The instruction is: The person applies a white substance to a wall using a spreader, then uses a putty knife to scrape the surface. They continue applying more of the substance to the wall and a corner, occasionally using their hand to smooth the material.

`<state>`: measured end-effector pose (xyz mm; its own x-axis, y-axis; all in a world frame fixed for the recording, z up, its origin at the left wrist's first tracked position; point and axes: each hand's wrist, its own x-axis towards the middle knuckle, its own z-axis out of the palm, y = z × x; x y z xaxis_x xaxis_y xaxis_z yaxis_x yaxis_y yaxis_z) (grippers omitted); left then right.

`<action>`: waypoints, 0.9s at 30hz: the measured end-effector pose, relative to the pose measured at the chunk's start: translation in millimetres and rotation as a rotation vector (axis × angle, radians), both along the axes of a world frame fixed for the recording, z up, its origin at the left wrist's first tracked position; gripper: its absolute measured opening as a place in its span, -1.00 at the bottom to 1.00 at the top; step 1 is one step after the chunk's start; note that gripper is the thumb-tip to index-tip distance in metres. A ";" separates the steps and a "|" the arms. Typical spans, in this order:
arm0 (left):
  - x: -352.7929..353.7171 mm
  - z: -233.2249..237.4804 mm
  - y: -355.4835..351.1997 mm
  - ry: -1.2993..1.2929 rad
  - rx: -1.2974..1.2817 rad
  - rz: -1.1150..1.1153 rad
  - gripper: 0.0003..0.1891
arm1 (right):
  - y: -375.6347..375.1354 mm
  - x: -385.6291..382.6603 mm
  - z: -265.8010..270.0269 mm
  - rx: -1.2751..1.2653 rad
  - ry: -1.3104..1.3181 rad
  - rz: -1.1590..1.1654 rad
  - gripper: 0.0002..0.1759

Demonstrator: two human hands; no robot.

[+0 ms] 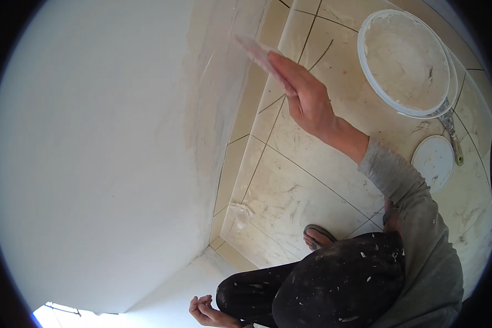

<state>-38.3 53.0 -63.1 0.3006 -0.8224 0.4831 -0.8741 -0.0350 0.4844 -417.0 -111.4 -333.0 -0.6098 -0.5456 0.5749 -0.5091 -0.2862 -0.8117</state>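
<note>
My right hand (311,104) is raised beside the white wall (120,136), closed on a flat, dusty pinkish sheet that looks like sandpaper (262,61). The sheet's far edge overlaps a greyish, streaky band of filler (210,82) low on the wall; whether it touches cannot be made out. Down at my bent knee, my left hand (210,314) hangs loosely with fingers curled but apart, and nothing shows in it.
A large white bucket (366,71) stands on the tiled floor (300,169). Near it lie a round white lid (433,163) and a putty knife (450,128). A whitish scrap (240,215) lies near the wall base. My sandalled foot (317,238) is below.
</note>
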 end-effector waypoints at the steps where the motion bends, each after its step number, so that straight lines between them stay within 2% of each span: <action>1: -1.0 0.6 -0.1 -0.004 0.006 0.009 -0.77 | -6.3 -6.9 9.8 0.003 -0.141 -0.008 -0.43; 2: 0.9 0.0 -0.1 -0.002 0.003 0.008 -0.77 | -13.0 -9.9 16.8 0.005 -0.280 -0.019 -0.45; 9: 18.6 0.0 0.9 -0.024 -0.014 -0.042 -0.75 | -26.5 42.4 39.4 0.080 -0.220 -0.006 -0.38; 12: 19.5 -2.0 -2.7 -0.039 -0.006 -0.058 -0.73 | -10.5 91.1 35.0 0.166 -0.071 0.084 -0.33; 13: 19.0 -2.6 -4.2 -0.045 -0.008 -0.074 -0.72 | -3.5 107.3 31.9 0.174 -0.064 0.212 -0.30; 14: 17.4 -3.4 -5.5 -0.042 -0.010 -0.077 -0.72 | 1.0 114.6 32.4 0.179 -0.055 0.341 -0.27; 18: 10.9 -0.4 -4.6 -0.069 0.006 -0.052 -0.72 | 15.6 115.8 26.8 0.192 -0.041 0.448 -0.32; 21: 17.9 0.4 -0.3 -0.066 -0.009 -0.038 -0.72 | 18.7 83.2 17.2 0.096 0.079 0.366 -0.41; 23: 20.5 0.9 2.3 -0.034 -0.021 -0.049 -0.73 | 15.7 59.3 5.0 0.008 0.287 0.182 -0.51; 24: 19.5 1.0 2.1 -0.044 -0.017 -0.043 -0.72 | 10.6 50.7 -3.2 0.008 0.289 0.185 -0.51; 26: 18.8 -0.9 0.9 -0.051 -0.015 -0.041 -0.72 | -4.1 33.9 -19.4 -0.068 0.466 -0.029 -0.59; 27: 18.9 -1.6 -0.2 -0.037 -0.017 -0.047 -0.72 | -13.5 26.2 -23.7 -0.067 0.467 -0.032 -0.59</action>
